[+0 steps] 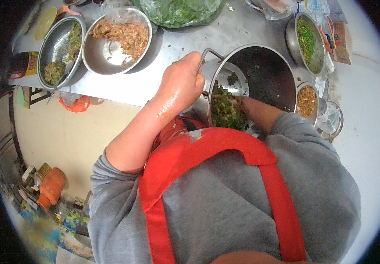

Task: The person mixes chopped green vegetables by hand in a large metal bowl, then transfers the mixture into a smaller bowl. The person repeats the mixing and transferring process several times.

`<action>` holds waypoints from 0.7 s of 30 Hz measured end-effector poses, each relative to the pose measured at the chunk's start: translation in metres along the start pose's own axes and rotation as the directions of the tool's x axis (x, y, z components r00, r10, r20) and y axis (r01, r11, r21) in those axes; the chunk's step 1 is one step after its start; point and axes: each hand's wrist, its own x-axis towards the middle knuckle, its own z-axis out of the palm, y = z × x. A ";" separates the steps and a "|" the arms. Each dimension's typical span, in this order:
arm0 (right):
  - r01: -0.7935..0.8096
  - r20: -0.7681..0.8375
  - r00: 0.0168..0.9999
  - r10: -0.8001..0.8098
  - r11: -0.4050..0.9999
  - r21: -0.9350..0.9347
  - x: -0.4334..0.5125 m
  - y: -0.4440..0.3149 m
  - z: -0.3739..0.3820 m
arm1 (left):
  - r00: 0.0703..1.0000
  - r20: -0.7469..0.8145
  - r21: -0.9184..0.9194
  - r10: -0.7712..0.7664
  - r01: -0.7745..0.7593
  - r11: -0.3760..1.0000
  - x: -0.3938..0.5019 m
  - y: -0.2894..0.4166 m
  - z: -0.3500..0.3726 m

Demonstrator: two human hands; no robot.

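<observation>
A deep steel pot [269, 72] stands tilted in front of me, its mouth turned towards me. My left hand [183, 79] is closed around the pot's wire loop handle [213, 51] on the left side. Inside the pot, a chopped green leafy mixture [226, 110] is heaped low on the left, and small scraps cling to the shiny bottom. My right hand [242, 102] reaches into the pot at the right edge of this mixture. Its fingers are hidden there, so I cannot see whether they hold any of it.
Left on the metal table [190, 41] are a bowl of minced meat [107, 61] and a bowl with greenish filling [41, 59]. A plastic bag of greens [183, 15] lies behind. To the right stand a bowl of chopped greens [320, 56] and a smaller bowl of brown bits [307, 102].
</observation>
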 end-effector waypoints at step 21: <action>-0.301 -0.582 0.813 -0.032 0.832 -0.466 0.080 -0.090 -0.013 | 0.992 -0.056 -0.161 -0.116 0.105 0.981 0.033 -0.022 -0.014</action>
